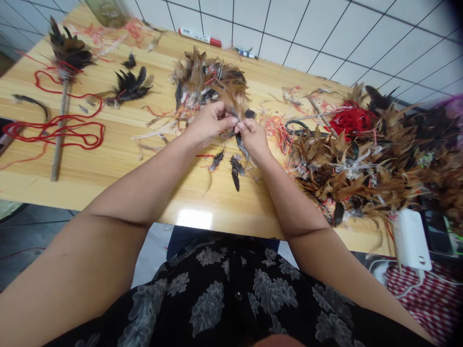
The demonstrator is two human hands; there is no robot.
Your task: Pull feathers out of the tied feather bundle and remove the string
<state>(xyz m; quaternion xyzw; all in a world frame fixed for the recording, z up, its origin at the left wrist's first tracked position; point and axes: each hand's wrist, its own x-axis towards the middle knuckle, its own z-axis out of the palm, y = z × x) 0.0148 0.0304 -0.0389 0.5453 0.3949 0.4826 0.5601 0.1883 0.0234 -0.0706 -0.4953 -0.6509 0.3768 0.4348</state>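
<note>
My left hand (211, 124) and my right hand (254, 138) meet over the middle of the table, fingertips pinched together. Between them they hold a small bunch of brown feathers (237, 99), its tips pointing away from me. Just behind lies a larger heap of brown and grey feathers (195, 72). Below my fingers, small dark feathers (237, 168) are scattered on the wood. On the left rests a stick (60, 140) with dark feathers (68, 50) bound at its far end, and a red cord (81, 140) loops across it.
A big pile of brown feathers (390, 164) covers the right side, with a red string bundle (350, 120) on it. A marker (199, 37) lies by the tiled wall. A white power bank or adapter (410, 238) sits at the right front edge. Loose black feathers (130, 89) lie left.
</note>
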